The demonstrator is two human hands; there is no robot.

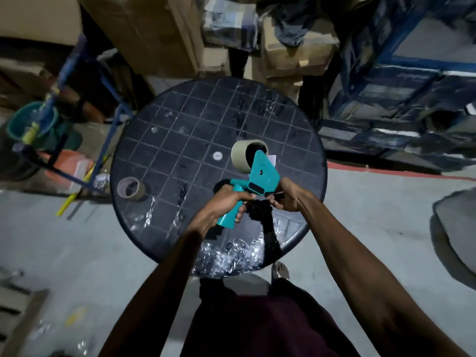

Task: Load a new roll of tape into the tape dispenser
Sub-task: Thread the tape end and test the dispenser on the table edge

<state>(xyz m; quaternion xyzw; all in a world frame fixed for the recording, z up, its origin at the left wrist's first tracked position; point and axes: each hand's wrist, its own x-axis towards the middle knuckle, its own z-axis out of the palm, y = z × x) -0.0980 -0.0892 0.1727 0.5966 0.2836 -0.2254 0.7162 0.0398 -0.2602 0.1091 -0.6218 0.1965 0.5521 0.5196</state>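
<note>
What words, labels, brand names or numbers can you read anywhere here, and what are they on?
None can be read.
Tape dispenser: no lettering visible.
Tape roll on the dispenser and spare roll: no print visible.
Cardboard boxes behind the round table: any markings are too blurred.

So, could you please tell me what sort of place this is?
Probably a storeroom or warehouse: stacked brown cardboard boxes, blue metal shelving and a bare grey concrete floor surround the round dark table.

Storeroom or warehouse: stacked cardboard boxes (144, 29), blue metal racking (401, 81), concrete floor (77, 243).
</note>
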